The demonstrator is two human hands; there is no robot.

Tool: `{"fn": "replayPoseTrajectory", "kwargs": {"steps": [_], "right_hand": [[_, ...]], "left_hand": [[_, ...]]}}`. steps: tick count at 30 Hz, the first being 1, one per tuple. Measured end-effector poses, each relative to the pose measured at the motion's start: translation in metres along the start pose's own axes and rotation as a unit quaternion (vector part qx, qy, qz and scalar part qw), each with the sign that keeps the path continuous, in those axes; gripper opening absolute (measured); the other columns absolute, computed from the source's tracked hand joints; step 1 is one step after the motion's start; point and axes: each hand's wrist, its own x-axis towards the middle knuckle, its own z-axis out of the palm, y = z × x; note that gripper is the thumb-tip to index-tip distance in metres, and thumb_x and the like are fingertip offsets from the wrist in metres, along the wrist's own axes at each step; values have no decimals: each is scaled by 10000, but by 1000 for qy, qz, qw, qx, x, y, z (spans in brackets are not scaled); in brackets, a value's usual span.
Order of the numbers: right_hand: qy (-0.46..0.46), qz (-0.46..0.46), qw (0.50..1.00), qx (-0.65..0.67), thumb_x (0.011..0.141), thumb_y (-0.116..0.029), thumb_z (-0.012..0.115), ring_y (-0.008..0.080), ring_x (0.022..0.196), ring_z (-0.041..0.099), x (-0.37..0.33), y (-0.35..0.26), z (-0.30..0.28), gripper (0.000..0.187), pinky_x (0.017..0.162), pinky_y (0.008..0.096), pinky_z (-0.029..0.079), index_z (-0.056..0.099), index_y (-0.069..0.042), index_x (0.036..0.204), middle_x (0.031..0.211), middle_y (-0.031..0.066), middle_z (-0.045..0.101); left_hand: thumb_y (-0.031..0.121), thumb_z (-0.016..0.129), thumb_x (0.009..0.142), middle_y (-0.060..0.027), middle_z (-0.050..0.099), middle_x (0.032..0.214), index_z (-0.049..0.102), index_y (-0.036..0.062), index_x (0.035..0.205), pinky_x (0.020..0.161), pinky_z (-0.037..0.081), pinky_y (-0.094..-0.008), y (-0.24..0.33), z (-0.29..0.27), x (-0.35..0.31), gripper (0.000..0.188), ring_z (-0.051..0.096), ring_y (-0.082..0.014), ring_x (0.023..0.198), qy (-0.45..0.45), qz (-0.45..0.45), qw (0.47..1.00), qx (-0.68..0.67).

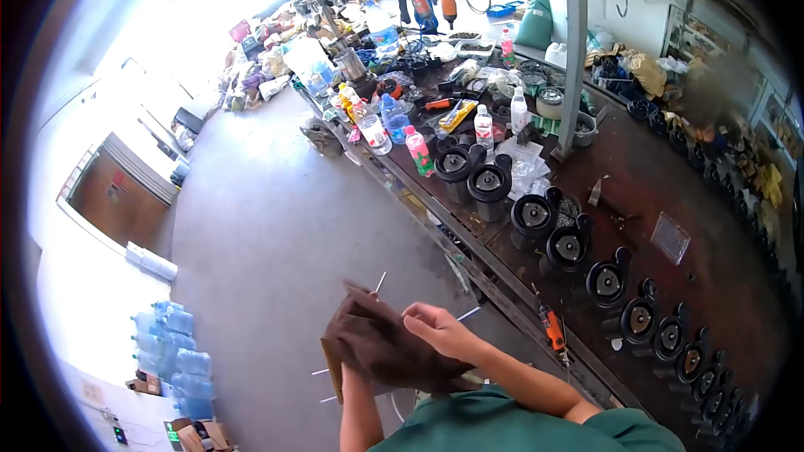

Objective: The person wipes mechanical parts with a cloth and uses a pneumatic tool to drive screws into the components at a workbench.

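A dark brown cloth (381,339) bunches in front of my body, at the lower middle of the head view. My left forearm rises beneath it, and the cloth hides my left hand and its fingers. My right hand (440,331) lies over the cloth's right side, fingers loosely bent and stretched leftward; I see nothing held in them. Whether they touch the cloth is hard to tell. Behind the cloth a flat tan edge (332,368) shows. Several thin white rods stick out around it; what they belong to is hidden.
To my right runs a long workbench (620,192) with a row of round black motor-like units (607,282) along its near edge. An orange power tool (553,328) hangs at that edge. Bottles (419,151) crowd the bench's far part. Large water bottles (180,356) stand at left.
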Motion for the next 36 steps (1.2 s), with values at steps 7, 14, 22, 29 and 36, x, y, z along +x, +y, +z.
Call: {"fn": "replayPoseTrajectory", "kwargs": {"steps": [7,14,22,29,36], "right_hand": [[296,-124,879,-354,939,-184,699,253,711,649,38,5,-9,188,681,346,516,660,-3,970,805,154,681],[182,-19,979,-88,1062,-271,558,56,584,420,81,33,36,267,521,215,355,624,-91,1247,678,-45,431],[129,249,960,0,1025,-394,592,48,599,465,151,120,70,270,516,210,355,697,-186,1161,656,-17,484],[75,-46,763,-640,1076,-322,381,467,873,666,170,190,49,426,776,515,543,680,-20,1119,928,259,697],[140,211,778,-575,1050,-573,227,462,969,676,178,194,56,792,912,514,519,757,-15,865,895,249,725]], "left_hand": [[179,611,930,-112,590,1190,546,76,1249,884,521,-371,16,-37,19,341,615,-229,1062,-64,-62,995,44],[171,592,898,-113,632,1011,603,115,1104,841,503,-392,11,-52,56,214,630,-236,958,-155,-40,986,46],[370,484,971,-92,658,1086,626,141,1125,906,506,-400,38,-94,97,310,629,-235,1005,-150,308,741,578],[484,613,861,1,572,1390,577,266,1316,1073,407,-400,-42,-158,149,506,520,-196,1282,-326,53,404,853],[423,671,839,-86,685,1196,691,151,1149,890,517,-392,-71,-162,146,413,650,-264,1087,-138,-4,643,753]]}}
